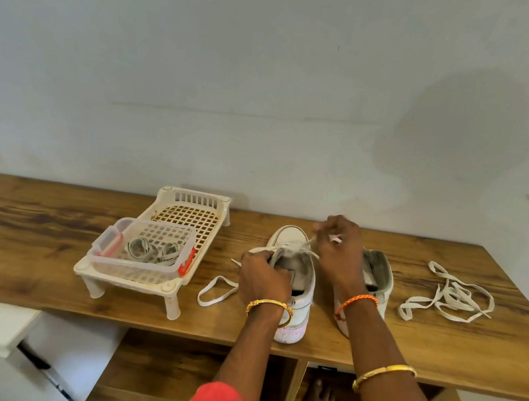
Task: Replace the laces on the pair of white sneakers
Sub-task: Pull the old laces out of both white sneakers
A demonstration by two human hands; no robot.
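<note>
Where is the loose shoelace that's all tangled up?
The tangled loose lace lies on the wooden table, on the right side of the head view, just right of the sneaker without laces and apart from it.

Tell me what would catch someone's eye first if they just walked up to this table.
Two hands working on a white sneaker at the middle of the wooden table: the left hand grips its collar while the right hand pinches a lace end above the toe. A loose white lace lies tangled at the right, and a clear plastic box holding rolled laces sits on a cream rack at the left.
</note>
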